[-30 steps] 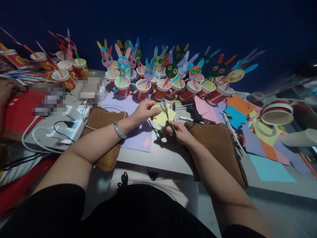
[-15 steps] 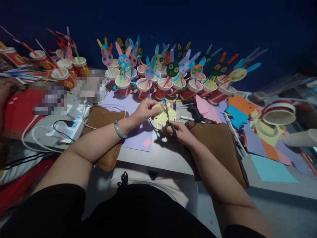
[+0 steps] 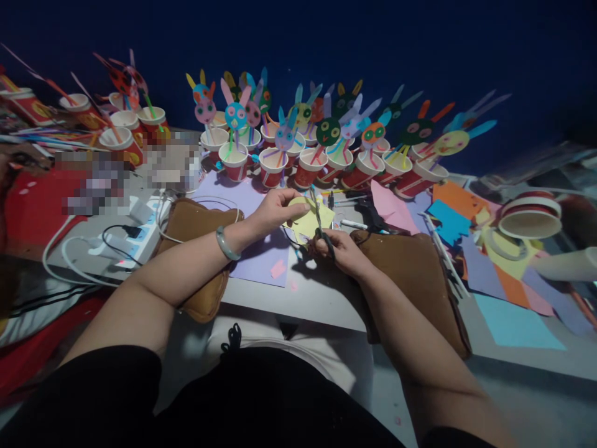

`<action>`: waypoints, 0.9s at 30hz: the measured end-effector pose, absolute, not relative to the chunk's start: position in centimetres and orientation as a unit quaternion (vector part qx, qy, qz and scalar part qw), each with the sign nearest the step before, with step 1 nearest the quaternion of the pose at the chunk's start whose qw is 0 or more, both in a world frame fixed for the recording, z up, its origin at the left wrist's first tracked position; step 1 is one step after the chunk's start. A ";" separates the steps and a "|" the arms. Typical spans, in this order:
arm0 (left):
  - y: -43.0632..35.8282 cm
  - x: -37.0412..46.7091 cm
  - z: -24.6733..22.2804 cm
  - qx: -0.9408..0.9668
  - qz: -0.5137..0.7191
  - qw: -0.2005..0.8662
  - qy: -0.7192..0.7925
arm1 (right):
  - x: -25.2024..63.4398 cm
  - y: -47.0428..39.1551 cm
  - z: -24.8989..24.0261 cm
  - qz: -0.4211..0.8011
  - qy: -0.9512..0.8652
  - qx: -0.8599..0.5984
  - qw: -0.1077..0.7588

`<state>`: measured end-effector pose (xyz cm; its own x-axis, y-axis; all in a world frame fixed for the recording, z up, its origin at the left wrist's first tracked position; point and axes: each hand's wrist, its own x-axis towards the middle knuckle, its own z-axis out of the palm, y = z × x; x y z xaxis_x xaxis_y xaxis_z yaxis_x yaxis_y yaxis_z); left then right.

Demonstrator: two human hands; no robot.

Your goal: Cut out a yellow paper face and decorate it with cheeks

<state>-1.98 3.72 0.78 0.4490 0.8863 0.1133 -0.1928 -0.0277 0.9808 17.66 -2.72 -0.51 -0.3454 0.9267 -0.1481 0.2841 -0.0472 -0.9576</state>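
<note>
My left hand pinches a piece of yellow paper between thumb and fingers, above the table. Around the handles of a pair of scissors with dark grips, my right hand is closed. The scissor blades point away from me and lie across the yellow paper, near my left thumb. Beneath the hands lies a purple sheet with a small pink scrap on it.
Several red-and-white paper cups with paper rabbit heads line the back. Brown cushions lie under both forearms. A white power strip with cables is at left. Coloured paper and a tape roll lie at right.
The view has shifted slightly, so the scene sits a little further right. Both hands keep their holds on the yellow paper and the scissors, with barely any visible movement.
</note>
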 end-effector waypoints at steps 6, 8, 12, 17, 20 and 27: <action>3.6 -2.0 1.0 0.570 0.432 0.628 0.307 | 17.8 -2.7 -0.8 0.535 -0.623 -0.485 0.301; 3.7 -2.0 0.9 0.576 0.432 0.624 0.304 | 17.8 -2.7 -0.9 0.534 -0.624 -0.485 0.301; 3.9 -2.0 0.4 0.587 0.426 0.621 0.298 | 17.8 -2.7 -0.9 0.535 -0.623 -0.484 0.303; 3.8 -2.1 0.4 0.585 0.423 0.622 0.304 | 17.8 -2.7 -0.9 0.539 -0.621 -0.481 0.304; 3.8 -2.1 0.5 0.587 0.425 0.617 0.306 | 17.8 -2.7 -1.0 0.538 -0.620 -0.481 0.306; 3.9 -2.1 0.4 0.593 0.421 0.615 0.306 | 17.8 -2.6 -1.1 0.523 -0.631 -0.486 0.304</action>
<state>-2.14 3.89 0.37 0.4595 0.8796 0.1234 -0.1543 -0.0578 0.9863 17.84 -2.65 -1.10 -0.3436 0.9307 -0.1251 0.2956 -0.0192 -0.9551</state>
